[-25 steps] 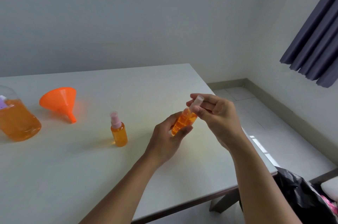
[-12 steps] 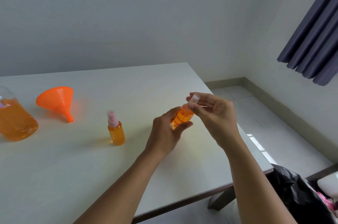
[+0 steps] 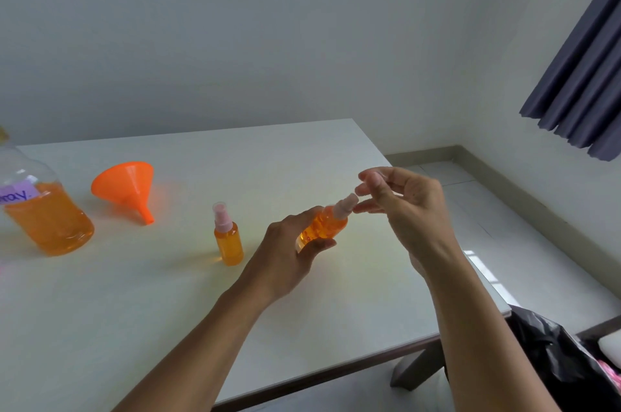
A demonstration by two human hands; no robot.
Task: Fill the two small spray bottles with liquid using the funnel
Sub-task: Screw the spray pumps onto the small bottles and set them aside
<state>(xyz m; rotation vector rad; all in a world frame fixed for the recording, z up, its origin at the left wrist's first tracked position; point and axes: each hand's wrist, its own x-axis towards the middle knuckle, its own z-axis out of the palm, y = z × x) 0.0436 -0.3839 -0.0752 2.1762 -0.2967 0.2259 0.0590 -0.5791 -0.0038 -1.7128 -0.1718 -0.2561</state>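
My left hand (image 3: pixel 289 257) grips held spray bottle (image 3: pixel 321 228), full, tilted above table (image 3: pixel 134 310); my right hand (image 3: pixel 406 206) just released pink cap (image 3: pixel 346 204), fingers loose, holding nothing; other spray bottle (image 3: pixel 229 241) stands capped, full; funnel (image 3: pixel 127 184) idle on its side; filling looks done, I reckon.

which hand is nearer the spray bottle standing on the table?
Left. The left hand sits just right of the standing spray bottle, gripping the second bottle; the right hand is farther right, past that held bottle.
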